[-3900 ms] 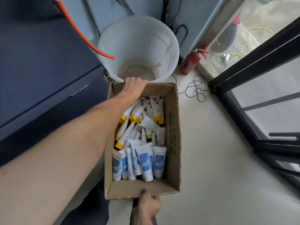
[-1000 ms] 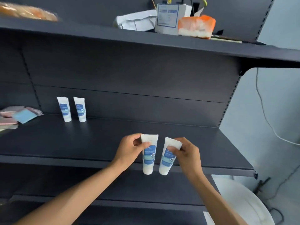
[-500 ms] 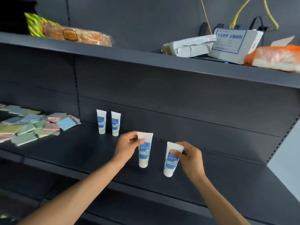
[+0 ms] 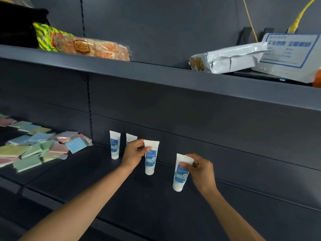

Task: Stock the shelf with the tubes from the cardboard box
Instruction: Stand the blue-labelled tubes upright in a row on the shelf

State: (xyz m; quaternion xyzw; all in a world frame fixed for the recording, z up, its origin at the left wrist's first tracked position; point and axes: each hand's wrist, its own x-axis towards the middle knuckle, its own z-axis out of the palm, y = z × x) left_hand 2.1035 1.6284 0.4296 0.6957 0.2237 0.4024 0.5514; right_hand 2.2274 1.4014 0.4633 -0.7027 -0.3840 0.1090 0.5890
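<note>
Placing step: left hand point(image 4: 134, 153) pinching a tube point(image 4: 150, 158) mid-frame, right hand point(image 4: 199, 169) pinching another tube point(image 4: 180, 173) just right, both cap-down over the shelf point(image 4: 104, 185). Next, probably: lower, release beside two standing tubes point(image 4: 114, 145)

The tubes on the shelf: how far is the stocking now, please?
Done: two tubes stand at the back, one in full view and one half hidden behind the left hand. In hand: the left hand holds a third tube and the right hand a fourth, both cap-down over the shelf. Left: releasing both; the box is out of view.
</note>
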